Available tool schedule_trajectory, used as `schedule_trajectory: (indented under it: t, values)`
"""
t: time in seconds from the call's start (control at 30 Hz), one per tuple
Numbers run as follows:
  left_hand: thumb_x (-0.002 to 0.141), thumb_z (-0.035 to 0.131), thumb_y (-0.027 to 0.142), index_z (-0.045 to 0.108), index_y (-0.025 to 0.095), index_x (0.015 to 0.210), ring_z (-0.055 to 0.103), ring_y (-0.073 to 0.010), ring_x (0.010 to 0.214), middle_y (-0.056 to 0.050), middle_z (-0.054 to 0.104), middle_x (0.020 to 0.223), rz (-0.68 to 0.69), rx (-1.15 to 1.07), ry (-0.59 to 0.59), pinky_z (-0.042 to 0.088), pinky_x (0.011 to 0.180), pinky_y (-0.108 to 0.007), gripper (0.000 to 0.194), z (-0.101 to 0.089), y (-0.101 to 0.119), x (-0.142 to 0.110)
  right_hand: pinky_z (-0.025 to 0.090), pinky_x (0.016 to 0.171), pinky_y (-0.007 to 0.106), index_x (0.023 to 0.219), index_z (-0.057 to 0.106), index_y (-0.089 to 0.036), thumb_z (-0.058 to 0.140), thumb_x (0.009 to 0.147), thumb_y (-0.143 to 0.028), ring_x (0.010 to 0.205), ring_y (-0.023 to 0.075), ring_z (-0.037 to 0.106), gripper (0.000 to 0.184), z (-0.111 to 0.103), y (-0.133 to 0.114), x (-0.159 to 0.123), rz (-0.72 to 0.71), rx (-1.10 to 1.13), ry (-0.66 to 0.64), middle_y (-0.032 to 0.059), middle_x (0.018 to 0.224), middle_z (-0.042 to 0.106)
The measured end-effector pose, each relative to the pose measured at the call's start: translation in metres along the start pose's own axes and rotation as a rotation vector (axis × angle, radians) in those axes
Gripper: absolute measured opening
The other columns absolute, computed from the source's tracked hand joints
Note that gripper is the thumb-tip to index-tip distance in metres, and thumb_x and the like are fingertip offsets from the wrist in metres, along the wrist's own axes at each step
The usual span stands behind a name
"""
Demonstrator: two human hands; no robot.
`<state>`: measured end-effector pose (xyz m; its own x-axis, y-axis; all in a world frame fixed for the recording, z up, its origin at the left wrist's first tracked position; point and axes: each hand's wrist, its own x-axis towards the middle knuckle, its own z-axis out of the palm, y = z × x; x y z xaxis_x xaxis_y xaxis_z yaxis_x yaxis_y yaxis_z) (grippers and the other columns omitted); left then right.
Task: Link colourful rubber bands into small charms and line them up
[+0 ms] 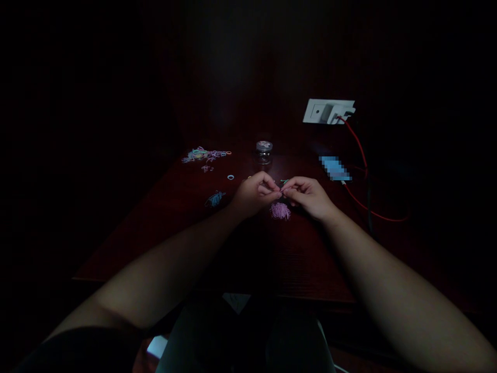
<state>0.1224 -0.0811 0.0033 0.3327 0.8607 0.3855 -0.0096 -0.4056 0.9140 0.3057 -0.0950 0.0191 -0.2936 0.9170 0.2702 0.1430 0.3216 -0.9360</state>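
Note:
My left hand (256, 192) and my right hand (308, 197) meet over the dark red table, fingertips pinched close together. Between them is a thin pinkish elastic band (281, 190), mostly hidden by the fingers. Just below the hands lies a heap of pink-purple elastic bands (280, 211). A bundle of blue elastic bands (215, 198) rests left of my left hand, with a single light blue band (230, 177) beyond it. Some green bands (284, 182) show partly behind my right fingers.
At the back left is a mixed-colour pile of bands (202, 154). A small round clear container (264, 150) stands behind the hands. To the right, a phone (334, 168) lies on a red cable (361, 202) from a charger in the wall socket (316, 111). The table's front edge (310, 299) is near my lap.

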Motion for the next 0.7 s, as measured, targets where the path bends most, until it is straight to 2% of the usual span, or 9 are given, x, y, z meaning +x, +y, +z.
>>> schedule_trajectory:
  t: [0.2, 0.33, 0.43, 0.57, 0.7]
  values:
    - [0.073, 0.067, 0.020, 0.055, 0.019, 0.083, 0.063, -0.0126, 0.062, -0.003, 0.066, 0.074, 0.062, -0.008, -0.007, 0.047, 0.055, -0.024, 0.015, -0.0013, 0.0028, -0.0019, 0.034, 0.044, 0.021, 0.078, 0.064, -0.016, 0.070, 0.072, -0.037, 0.046, 0.0066, 0.046, 0.023, -0.0002, -0.0019, -0.0004, -0.008, -0.012, 0.024, -0.0014, 0.062, 0.059]
    - [0.071, 0.067, 0.019, 0.061, 0.017, 0.090, 0.059, -0.0093, 0.061, -0.005, 0.068, 0.084, 0.141, 0.149, 0.008, 0.046, 0.053, -0.021, 0.020, -0.0025, 0.0041, -0.0026, 0.033, 0.044, 0.021, 0.078, 0.065, -0.015, 0.071, 0.072, -0.036, 0.046, 0.0070, 0.046, 0.023, -0.0014, -0.0017, -0.0005, -0.011, -0.014, 0.030, -0.0021, 0.058, 0.057]
    - [0.069, 0.069, 0.021, 0.064, 0.017, 0.087, 0.055, -0.0076, 0.056, -0.003, 0.067, 0.078, 0.158, 0.265, 0.000, 0.045, 0.050, -0.020, 0.019, -0.0024, 0.0045, -0.0023, 0.033, 0.044, 0.021, 0.079, 0.065, -0.014, 0.070, 0.073, -0.035, 0.046, 0.0072, 0.046, 0.022, -0.0022, -0.0016, -0.0003, -0.024, -0.018, 0.034, -0.0018, 0.057, 0.057]
    - [0.073, 0.065, 0.020, 0.065, 0.017, 0.080, 0.055, -0.0082, 0.055, -0.001, 0.065, 0.069, 0.168, 0.299, -0.006, 0.045, 0.051, -0.020, 0.008, -0.0023, 0.0046, -0.0017, 0.033, 0.044, 0.021, 0.079, 0.066, -0.015, 0.072, 0.071, -0.035, 0.046, 0.0074, 0.046, 0.023, -0.0029, -0.0021, -0.0003, -0.026, -0.030, 0.043, -0.0020, 0.056, 0.057]
    - [0.074, 0.063, 0.020, 0.065, 0.018, 0.078, 0.056, -0.0096, 0.058, -0.001, 0.065, 0.068, 0.200, 0.327, 0.016, 0.046, 0.053, -0.022, 0.005, -0.0037, 0.0050, -0.0008, 0.034, 0.045, 0.021, 0.080, 0.066, -0.015, 0.073, 0.070, -0.036, 0.047, 0.0079, 0.047, 0.024, -0.0045, -0.0017, -0.0014, -0.012, -0.038, 0.053, -0.0019, 0.057, 0.057]
